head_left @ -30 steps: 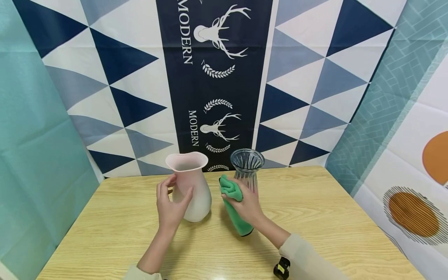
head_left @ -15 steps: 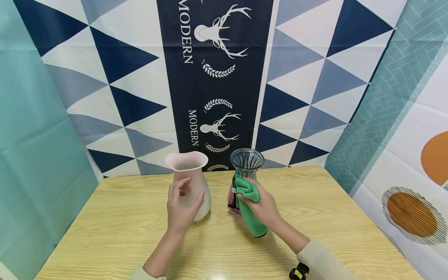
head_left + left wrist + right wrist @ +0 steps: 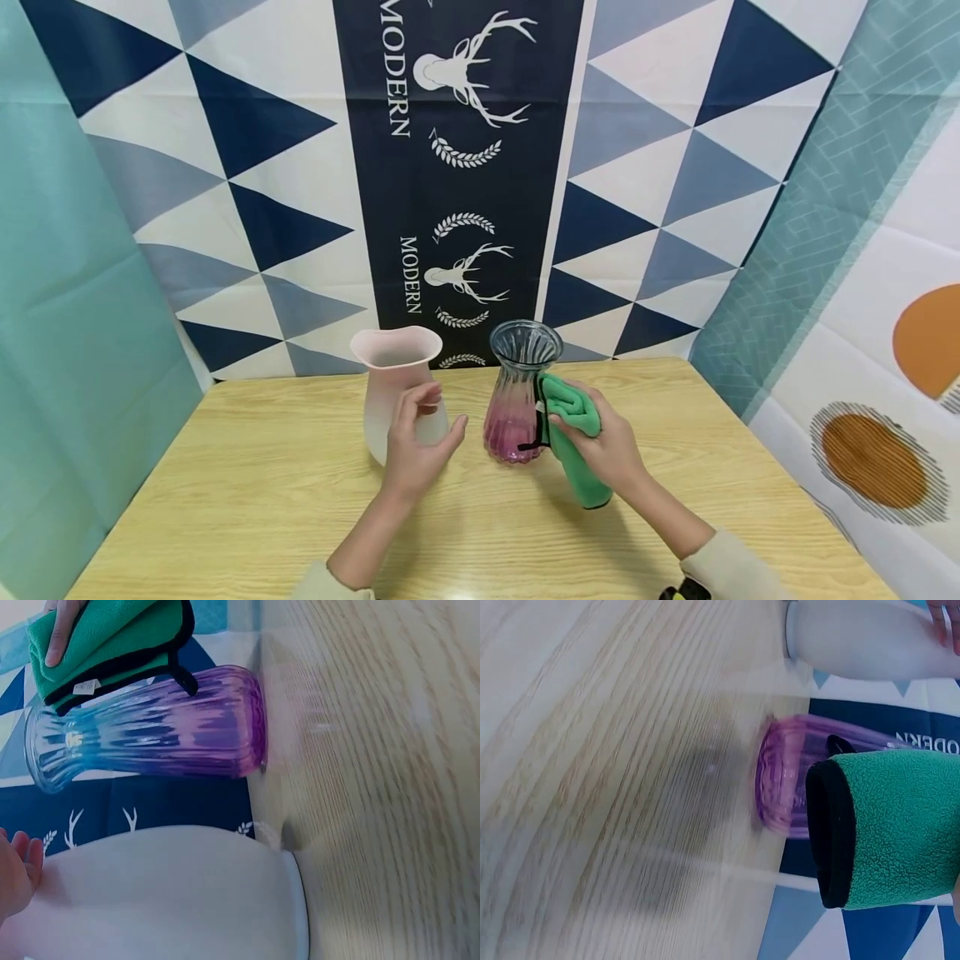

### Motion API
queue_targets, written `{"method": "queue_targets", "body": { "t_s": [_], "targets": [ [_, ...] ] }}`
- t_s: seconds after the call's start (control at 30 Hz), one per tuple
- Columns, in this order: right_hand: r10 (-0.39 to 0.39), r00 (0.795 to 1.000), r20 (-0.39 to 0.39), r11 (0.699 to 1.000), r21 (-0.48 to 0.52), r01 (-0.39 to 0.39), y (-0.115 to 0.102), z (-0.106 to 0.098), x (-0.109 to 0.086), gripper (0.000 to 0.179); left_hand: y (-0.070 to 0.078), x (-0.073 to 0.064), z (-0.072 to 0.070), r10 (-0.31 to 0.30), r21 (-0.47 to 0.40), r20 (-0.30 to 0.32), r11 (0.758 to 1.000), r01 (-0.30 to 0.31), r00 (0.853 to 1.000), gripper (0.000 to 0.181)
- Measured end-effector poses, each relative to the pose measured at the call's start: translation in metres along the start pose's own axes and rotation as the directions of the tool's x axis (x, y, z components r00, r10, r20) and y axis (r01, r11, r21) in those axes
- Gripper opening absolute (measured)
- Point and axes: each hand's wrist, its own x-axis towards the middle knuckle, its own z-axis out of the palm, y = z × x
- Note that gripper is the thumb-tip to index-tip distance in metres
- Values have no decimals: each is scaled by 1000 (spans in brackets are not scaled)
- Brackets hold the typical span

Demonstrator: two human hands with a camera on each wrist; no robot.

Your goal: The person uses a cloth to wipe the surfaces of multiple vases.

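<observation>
A pale pink-and-white vase (image 3: 385, 400) with a wavy rim stands upright on the table. In front of it, my left hand (image 3: 417, 458) holds nothing, its fingers bent loosely and the thumb spread apart; the left wrist view shows only part of this hand. To the right stands a ribbed glass vase (image 3: 508, 421), blue at the top and pink-purple at the base. My right hand (image 3: 617, 446) grips a bunched green cloth (image 3: 907, 825) with black edging, beside the glass vase. A corner of the cloth (image 3: 120, 652) hangs in front of that vase; whether it touches cannot be told.
The wooden table (image 3: 247, 500) ends at a back wall hung with a patterned cloth (image 3: 465, 167) of triangles and deer heads. A teal curtain (image 3: 67, 333) hangs on the left, and a white cloth with orange shapes (image 3: 877, 458) on the right.
My left hand has left the side of the pale vase and moved right across its front. The right hand has carried the green cloth right, uncovering the lower glass vase. Both vases stay put.
</observation>
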Motion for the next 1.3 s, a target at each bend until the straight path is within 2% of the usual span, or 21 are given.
{"method": "queue_targets", "body": {
  "t_s": [0.23,0.33,0.4,0.5,0.6,0.8,1.0,1.2,1.3],
  "targets": [
    [59,997,-51,998,-9,-59,9,-10,1,57,8,1,13,-60,-34,75,997,62,995,50],
    [85,994,-74,996,-16,-87,12,-12,4,55,10,3,18,-117,-36,107,992,121,987,50],
    [101,991,-86,994,-21,-103,14,-11,6,54,5,3,23,-176,-42,123,982,183,977,51],
    [131,986,-99,991,-24,-134,16,-11,8,53,-10,1,32,-261,-63,134,961,271,956,53],
    [149,983,-107,988,-23,-152,17,-10,11,52,-25,0,39,-315,-95,138,940,329,939,55],
    [158,981,-109,987,-8,-160,20,-5,17,53,-39,3,49,-348,-127,174,920,372,921,59],
    [157,982,-105,988,14,-156,20,1,22,54,-46,6,61,-364,-143,204,907,395,909,65],
    [175,980,-98,985,31,-172,19,9,25,53,-48,9,70,-396,-115,267,892,437,878,72],
    [182,979,-91,983,44,-179,18,11,26,53,-49,11,74,-402,-120,283,886,448,871,71]
  ]
}}
